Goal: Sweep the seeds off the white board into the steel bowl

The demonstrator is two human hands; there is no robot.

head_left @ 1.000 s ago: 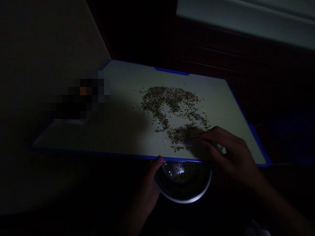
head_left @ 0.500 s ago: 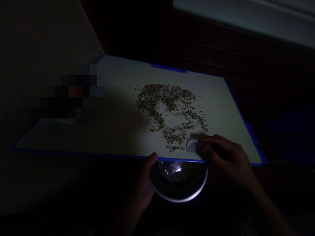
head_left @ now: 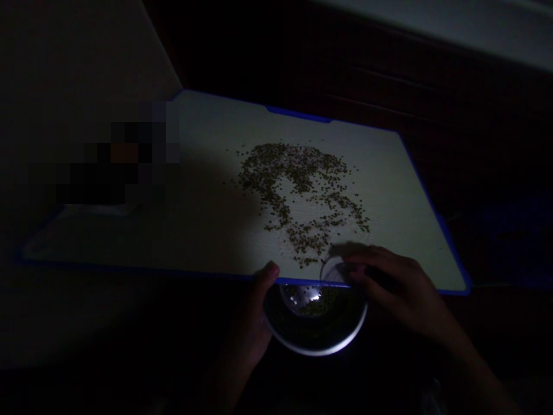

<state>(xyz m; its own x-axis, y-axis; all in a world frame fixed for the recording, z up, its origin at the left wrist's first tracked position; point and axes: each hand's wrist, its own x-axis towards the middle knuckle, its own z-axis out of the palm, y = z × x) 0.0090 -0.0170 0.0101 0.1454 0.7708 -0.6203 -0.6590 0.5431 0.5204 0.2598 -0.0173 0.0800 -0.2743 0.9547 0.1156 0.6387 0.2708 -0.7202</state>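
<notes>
Small greenish-brown beans, probably mung beans, lie scattered over a pale tabletop with blue edging. My right hand pinches a thin, clear, round-edged piece, perhaps a plastic lid, close to the table's near edge. Below that edge, a shiny metal bowl holds more of these beans at its bottom. At the bowl's left side is my left hand, gripping it, with the thumb up against the table edge. Its other fingers are mostly hidden in the dark.
A blurred-out, pixelated patch covers something at the table's left end. Behind the table are dark wood panels and a pale ledge. A pale wall rises at left. The room is very dim.
My right hand has drawn the clear piece slightly toward me and left, onto the near table edge above the bowl. My left hand and the bowl stay nearly in place.
</notes>
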